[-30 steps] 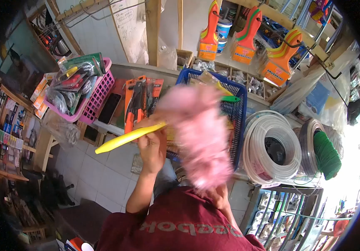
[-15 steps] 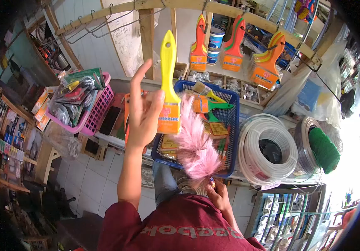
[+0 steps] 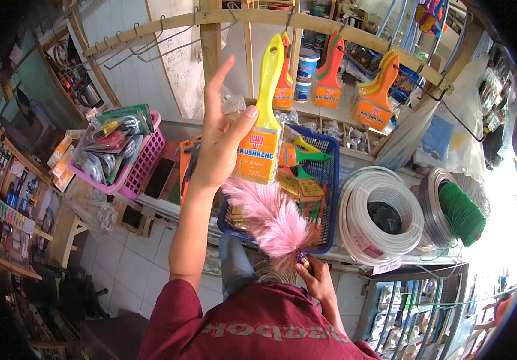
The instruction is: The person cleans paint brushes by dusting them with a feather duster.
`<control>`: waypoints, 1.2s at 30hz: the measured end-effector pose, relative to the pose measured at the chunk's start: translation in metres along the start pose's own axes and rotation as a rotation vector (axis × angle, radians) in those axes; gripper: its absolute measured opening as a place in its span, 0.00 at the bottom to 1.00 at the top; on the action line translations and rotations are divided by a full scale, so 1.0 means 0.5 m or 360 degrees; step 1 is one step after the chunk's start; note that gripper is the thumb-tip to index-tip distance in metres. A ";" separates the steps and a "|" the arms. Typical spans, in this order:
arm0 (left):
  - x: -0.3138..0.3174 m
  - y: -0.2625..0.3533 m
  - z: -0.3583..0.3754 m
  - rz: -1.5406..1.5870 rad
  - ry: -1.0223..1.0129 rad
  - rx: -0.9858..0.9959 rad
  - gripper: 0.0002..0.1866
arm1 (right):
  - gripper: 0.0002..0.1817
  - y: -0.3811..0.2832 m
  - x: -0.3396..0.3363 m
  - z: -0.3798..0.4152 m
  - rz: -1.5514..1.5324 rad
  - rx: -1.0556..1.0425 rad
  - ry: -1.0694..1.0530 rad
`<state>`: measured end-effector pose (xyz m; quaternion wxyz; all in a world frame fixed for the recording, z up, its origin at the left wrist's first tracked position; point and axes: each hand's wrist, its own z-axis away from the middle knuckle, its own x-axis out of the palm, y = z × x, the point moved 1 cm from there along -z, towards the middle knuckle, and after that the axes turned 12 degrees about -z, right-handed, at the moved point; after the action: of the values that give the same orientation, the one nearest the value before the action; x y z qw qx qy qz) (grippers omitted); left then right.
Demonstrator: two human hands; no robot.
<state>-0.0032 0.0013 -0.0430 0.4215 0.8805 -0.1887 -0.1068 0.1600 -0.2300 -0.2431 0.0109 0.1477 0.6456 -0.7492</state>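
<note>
Raised in front of me, my left hand [image 3: 217, 147] grips a paintbrush [image 3: 259, 157] between thumb and fingers, its index finger pointing up. The brush stands upright, with a yellow handle on top and an orange Brushking sleeve over the bristles. Low by my body, my right hand [image 3: 316, 281] is closed round the handle of a pink fluffy duster [image 3: 276, 219]. The duster's head slants up and left, just below the brush, over a blue basket [image 3: 333, 198]. In that basket lie several more paintbrushes [image 3: 300, 155] with green and yellow handles, partly covered by the duster.
Paintbrush bunches [image 3: 375, 108] hang from hooks on a wooden rail [image 3: 342, 29]. To the right on the counter are a white cable coil [image 3: 349, 225] and green twine [image 3: 462, 213]. A pink basket [image 3: 144, 165] of packaged goods stands at left, beside a dark phone [image 3: 160, 180].
My left hand has moved right and slightly up with the paintbrush, whose label now faces me. The duster's head has swung down and left, below the brush.
</note>
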 end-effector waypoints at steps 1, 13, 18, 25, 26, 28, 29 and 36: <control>-0.001 0.003 -0.002 -0.0025 -0.0004 0.0026 0.37 | 0.20 -0.003 0.000 0.001 0.0000 0.0000 0.0005; 0.021 0.045 -0.041 0.0083 -0.0146 0.0001 0.34 | 0.21 0.004 -0.002 0.006 0.0126 -0.0040 0.0031; 0.021 0.056 -0.040 0.0131 -0.0112 -0.0062 0.34 | 0.21 -0.008 0.001 0.008 0.0087 -0.0033 0.0054; 0.007 0.060 -0.046 0.0096 -0.0104 -0.0102 0.34 | 0.22 -0.019 0.000 0.009 0.0083 -0.0019 0.0047; 0.006 0.062 -0.045 0.0123 -0.0100 -0.0114 0.34 | 0.22 -0.018 -0.001 0.008 0.0100 0.0004 0.0035; 0.001 0.068 -0.042 0.0056 -0.0105 -0.0134 0.34 | 0.22 -0.015 -0.003 0.007 0.0132 0.0049 0.0012; 0.000 0.070 -0.041 0.0022 -0.0106 -0.0145 0.34 | 0.22 -0.014 -0.003 0.006 0.0127 0.0041 0.0012; -0.002 0.065 -0.038 0.0035 -0.0114 -0.0214 0.34 | 0.23 -0.016 -0.002 0.007 0.0090 0.0060 0.0019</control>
<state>-0.0055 -0.0037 -0.0056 0.4738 0.8438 -0.2057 -0.1459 0.1588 -0.2322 -0.2346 0.0253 0.1705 0.6270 -0.7597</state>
